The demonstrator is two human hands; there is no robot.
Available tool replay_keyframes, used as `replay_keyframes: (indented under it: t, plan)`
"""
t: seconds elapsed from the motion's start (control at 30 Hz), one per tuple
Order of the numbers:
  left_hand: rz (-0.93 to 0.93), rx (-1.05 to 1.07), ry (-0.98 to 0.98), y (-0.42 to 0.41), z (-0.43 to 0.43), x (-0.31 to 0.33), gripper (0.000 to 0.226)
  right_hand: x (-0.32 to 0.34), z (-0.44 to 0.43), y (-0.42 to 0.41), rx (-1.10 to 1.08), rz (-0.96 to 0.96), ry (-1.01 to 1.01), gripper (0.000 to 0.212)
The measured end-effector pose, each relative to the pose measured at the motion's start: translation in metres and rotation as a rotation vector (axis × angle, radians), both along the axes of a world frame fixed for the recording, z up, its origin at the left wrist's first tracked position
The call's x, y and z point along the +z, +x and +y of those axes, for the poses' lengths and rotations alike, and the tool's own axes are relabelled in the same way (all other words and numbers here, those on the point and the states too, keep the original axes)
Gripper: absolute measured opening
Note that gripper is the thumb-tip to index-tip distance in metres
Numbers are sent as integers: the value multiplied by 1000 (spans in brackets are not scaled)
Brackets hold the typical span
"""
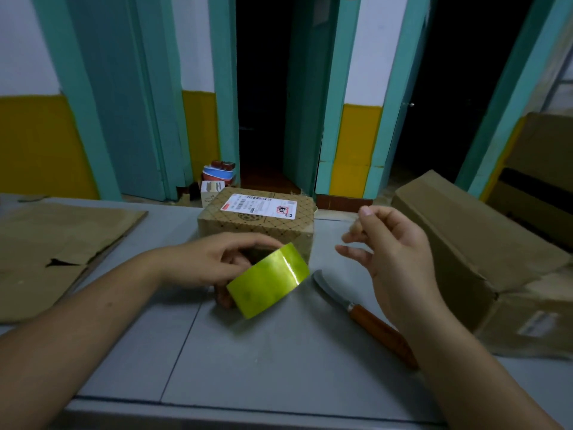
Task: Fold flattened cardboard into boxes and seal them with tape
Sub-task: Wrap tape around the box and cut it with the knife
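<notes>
Grey table (248, 352) — left hand (198, 262) fingers wrap the tape roll (268, 280); right hand (393, 252) loosely curled, empty.

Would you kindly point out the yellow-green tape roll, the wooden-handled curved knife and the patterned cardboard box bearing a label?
Yellow-green tape roll (268, 280): head view, glossy outer band.
Wooden-handled curved knife (381, 332): head view, brown handle.
Patterned cardboard box (214, 207): head view, top face beside label.
</notes>
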State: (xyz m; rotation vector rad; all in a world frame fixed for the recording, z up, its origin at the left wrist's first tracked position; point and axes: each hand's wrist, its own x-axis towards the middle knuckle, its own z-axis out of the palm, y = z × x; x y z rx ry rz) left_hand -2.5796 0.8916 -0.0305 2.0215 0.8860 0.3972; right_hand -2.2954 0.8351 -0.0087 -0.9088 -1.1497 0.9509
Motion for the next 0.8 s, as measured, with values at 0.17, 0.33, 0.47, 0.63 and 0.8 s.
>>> replay_keyframes:
  t: [0.17,0.33,0.47,0.63,0.8]
  plan:
    - [35,-16,0,0,-7,3,48,-10,3,7,-215,-589,232,33]
    - [73,34,181,8,-11,2,40,-9,0,8,-360,-796,400,48]
    - [-18,77,344,25,-13,1,51,-12,1,8,-362,-847,287,77]
    - [-48,-10,486,36,-16,1,45,-12,3,13,-119,-704,-2,94]
    - [-12,-34,550,34,-13,4,35,-8,6,18,-260,-778,0,77]
